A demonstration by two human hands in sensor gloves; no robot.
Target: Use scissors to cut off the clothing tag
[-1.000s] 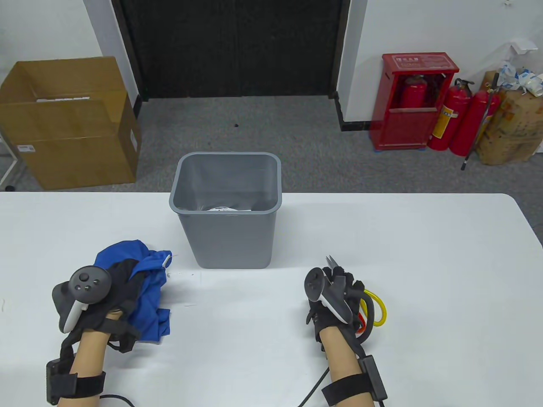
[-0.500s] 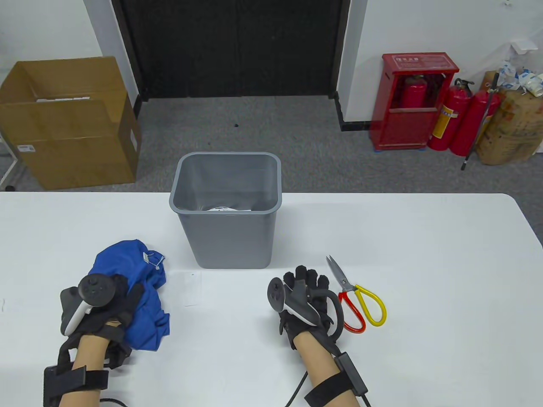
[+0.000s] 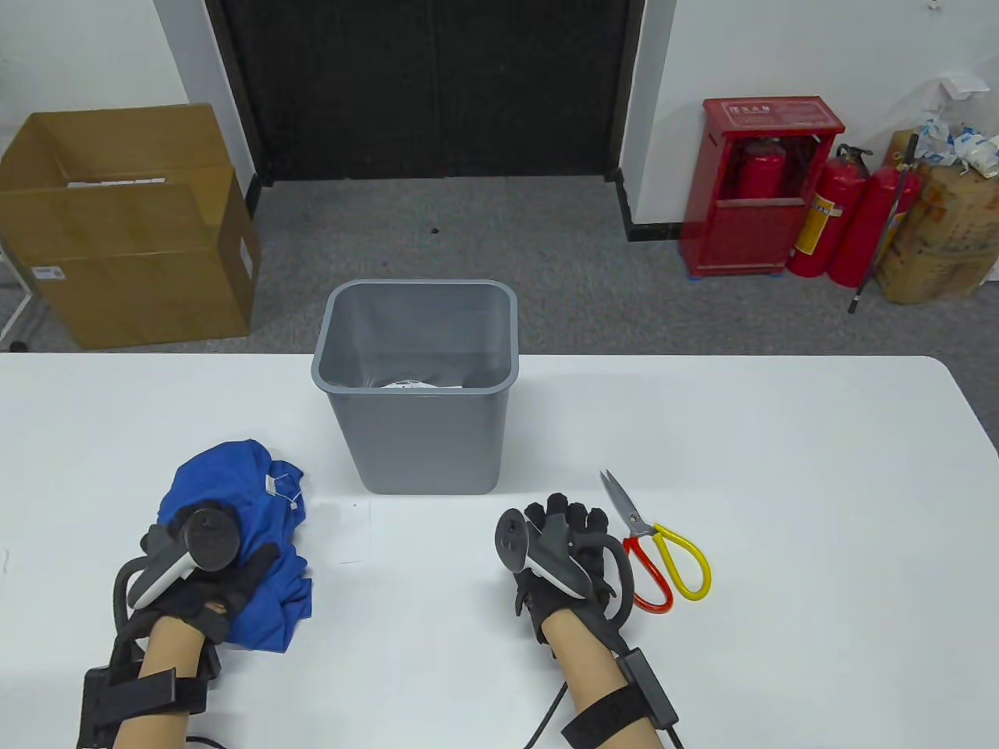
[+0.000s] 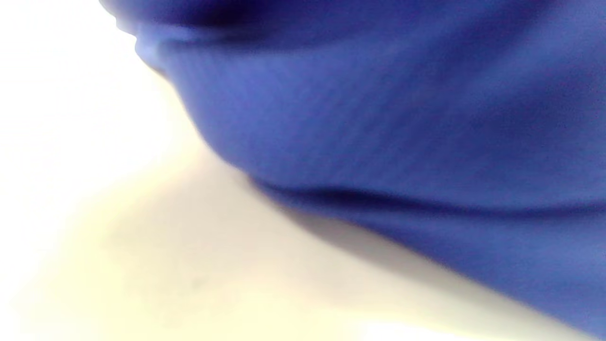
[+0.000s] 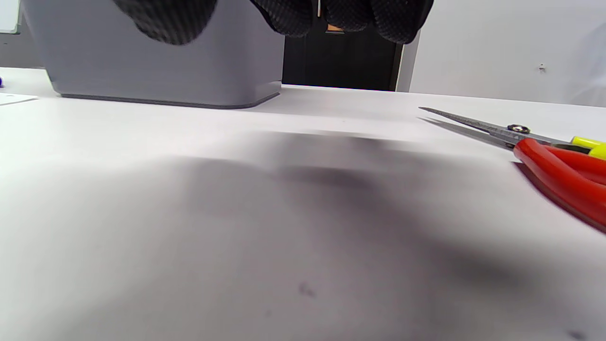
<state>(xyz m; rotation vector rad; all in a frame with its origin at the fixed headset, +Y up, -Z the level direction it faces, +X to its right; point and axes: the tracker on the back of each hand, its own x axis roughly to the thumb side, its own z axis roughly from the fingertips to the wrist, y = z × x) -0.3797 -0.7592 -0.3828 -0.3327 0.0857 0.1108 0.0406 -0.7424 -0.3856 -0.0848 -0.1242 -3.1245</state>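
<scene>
A crumpled blue garment lies on the white table at the left. Small white tags on a string lie on its far edge. My left hand rests on the garment's near part; the tracker hides most of its fingers. The left wrist view is filled with blurred blue fabric. Scissors with one red and one yellow handle lie shut on the table. My right hand lies flat on the table just left of them, fingers spread, holding nothing. The scissors also show in the right wrist view.
A grey waste bin stands on the table between the hands, a little farther back, with something white inside. It also shows in the right wrist view. The table's far edge runs behind the bin.
One second ago my right hand was over the scissors; it let them lie and moved left. My left hand shifted back and turned on the garment, and the tags now lie on the fabric.
</scene>
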